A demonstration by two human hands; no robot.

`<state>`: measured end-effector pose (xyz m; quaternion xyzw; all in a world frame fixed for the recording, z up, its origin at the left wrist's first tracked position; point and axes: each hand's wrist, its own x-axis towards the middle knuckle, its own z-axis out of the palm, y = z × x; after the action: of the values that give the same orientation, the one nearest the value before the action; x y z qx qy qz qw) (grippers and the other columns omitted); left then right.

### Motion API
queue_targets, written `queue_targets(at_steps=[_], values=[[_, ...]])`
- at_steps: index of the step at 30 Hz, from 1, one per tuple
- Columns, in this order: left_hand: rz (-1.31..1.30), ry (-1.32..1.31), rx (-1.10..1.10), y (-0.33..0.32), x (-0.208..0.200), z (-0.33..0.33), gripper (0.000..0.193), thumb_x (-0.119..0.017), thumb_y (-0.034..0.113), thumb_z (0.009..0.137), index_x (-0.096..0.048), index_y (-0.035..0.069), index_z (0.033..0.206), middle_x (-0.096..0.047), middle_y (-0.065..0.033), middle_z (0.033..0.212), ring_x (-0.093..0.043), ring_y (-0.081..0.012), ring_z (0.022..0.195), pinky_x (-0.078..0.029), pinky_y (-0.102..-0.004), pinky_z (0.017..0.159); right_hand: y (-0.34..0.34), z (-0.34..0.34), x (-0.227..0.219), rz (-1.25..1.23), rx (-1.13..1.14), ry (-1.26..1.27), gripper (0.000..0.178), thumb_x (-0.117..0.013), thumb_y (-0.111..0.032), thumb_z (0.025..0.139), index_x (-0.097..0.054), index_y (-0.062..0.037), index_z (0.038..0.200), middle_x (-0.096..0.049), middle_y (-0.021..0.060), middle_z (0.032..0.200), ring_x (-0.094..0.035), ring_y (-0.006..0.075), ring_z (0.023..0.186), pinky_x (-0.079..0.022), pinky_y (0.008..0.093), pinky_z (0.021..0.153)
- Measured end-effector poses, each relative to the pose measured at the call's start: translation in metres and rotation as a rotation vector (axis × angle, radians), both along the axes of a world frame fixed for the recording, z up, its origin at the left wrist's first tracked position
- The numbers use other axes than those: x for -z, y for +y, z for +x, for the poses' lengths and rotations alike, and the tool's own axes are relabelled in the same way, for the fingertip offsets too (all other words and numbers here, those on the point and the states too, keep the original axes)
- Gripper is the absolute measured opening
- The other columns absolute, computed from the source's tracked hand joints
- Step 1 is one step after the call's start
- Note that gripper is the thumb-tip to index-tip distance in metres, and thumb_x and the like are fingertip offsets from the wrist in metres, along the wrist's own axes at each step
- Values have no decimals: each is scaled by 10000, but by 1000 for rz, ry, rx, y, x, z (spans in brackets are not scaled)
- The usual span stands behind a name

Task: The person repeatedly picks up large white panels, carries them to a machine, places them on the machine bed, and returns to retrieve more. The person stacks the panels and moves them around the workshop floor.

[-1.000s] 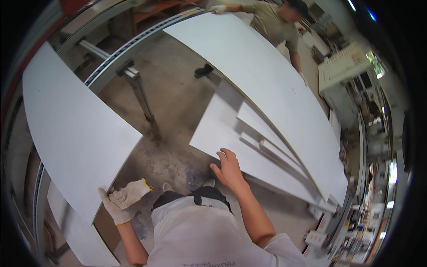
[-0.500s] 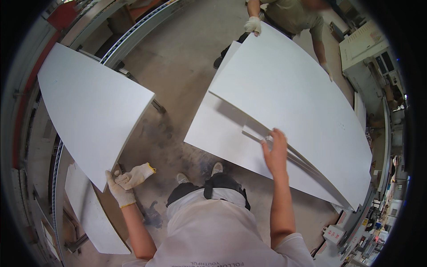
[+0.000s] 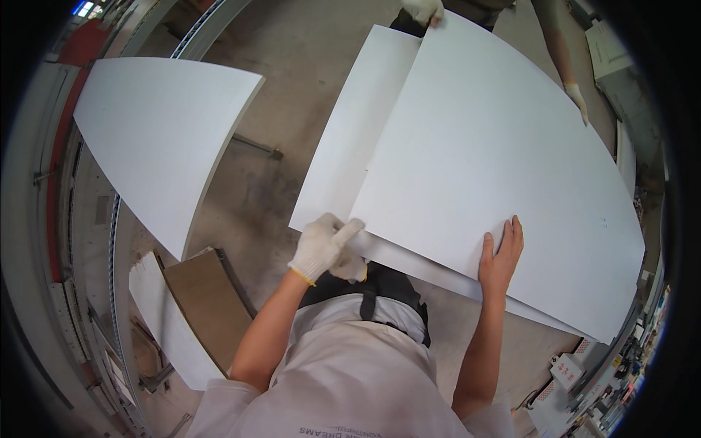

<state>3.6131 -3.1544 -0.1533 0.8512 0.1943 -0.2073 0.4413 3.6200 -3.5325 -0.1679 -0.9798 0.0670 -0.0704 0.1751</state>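
Observation:
A large white panel [image 3: 496, 160] lies on top of another white panel [image 3: 358, 117], whose left part sticks out beneath it. At the upper panel's near left corner my left hand [image 3: 320, 247], in a white knit glove, is closed at the edge. A loose white glove [image 3: 350, 267] with a yellow cuff hangs from that same hand. My right hand [image 3: 502, 257] is bare and lies on the upper panel near its front edge, fingers stretched out. Across from me, a co-worker's gloved hand [image 3: 425, 10] holds the far left corner, and their other hand [image 3: 577, 101] touches the far right edge.
Another white panel [image 3: 164, 139] rests on the rail frame [image 3: 115, 233] at left. Below it stand a white board [image 3: 171, 321] and a brown board [image 3: 212, 306]. A metal leg [image 3: 259, 147] juts over the floor. Machinery [image 3: 566, 372] lines the right side.
My left hand has moved from the left panel's corner to the upper panel's corner, carrying the loose glove. My right hand now lies flat on the panel. The upper panel sits lower over the other.

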Motion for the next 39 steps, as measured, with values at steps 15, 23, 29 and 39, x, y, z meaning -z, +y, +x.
queue_targets(at_steps=[15, 23, 29, 39], values=[[-498, -67, 546, 34, 25, 71, 386, -663, 391, 1004, -664, 7, 958, -635, -110, 699, -592, -196, 531, -479, -326, 493, -24, -125, -11, 127, 999, 113, 635, -672, -417, 1015, -514, 40, 1426, -507, 221, 1488, -532, 326, 1348, -470, 476, 1078], [-354, -511, 786, 11, 38, 79, 476, -694, 335, 948, -558, 73, 1323, -655, -162, 819, -639, -353, 618, -556, -453, 672, 16, -104, 5, 1352, 1304, -172, 573, -632, -481, 1036, -551, -46, 1401, -640, 121, 1349, -636, 257, 1213, -533, 403, 986], [-426, 327, 419, -4, 9, 79, 631, -544, 538, 1032, -627, -74, 1158, -669, -213, 800, -676, -336, 594, -559, -426, 692, -12, -104, 21, 1368, 1342, -341, 416, -653, -349, 1049, -623, -1, 1274, -702, 76, 1217, -670, 189, 1094, -542, 330, 933], [-350, 159, 429, -35, 7, 85, 693, -517, 586, 1027, -627, -75, 1204, -690, -237, 834, -705, -405, 879, -537, -477, 837, -38, -115, 29, 1426, 1128, -319, 411, -644, -356, 1052, -638, 5, 1248, -709, 89, 1209, -673, 198, 1101, -537, 344, 953]])
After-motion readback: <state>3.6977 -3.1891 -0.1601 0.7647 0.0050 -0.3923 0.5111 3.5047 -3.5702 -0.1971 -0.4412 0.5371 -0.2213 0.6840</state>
